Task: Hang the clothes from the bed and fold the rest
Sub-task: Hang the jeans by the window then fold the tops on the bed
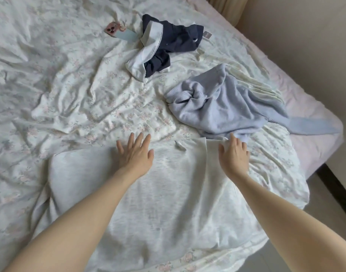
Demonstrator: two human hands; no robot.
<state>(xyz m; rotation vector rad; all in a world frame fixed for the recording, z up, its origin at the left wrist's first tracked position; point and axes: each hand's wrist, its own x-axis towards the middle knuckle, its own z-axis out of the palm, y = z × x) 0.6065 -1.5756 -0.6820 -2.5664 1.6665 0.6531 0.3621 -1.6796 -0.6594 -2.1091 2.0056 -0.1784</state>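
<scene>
A pale grey garment [168,193] lies spread flat on the bed [50,85], not yet folded. The left hand [136,156], fingers apart, presses its top edge; the right hand [234,156] touches its 1 o'clock corner, fingers loosely together. A blue sweater [223,107] at 1 o'clock and a navy garment [168,44] at 12 lie crumpled, untouched.

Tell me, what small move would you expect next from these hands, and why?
Probably a fold: the pale grey garment lies spread flat, the left hand rests open on it, and the right hand is at its upper edge, so the right would likely grip that edge and bring it across.
</scene>
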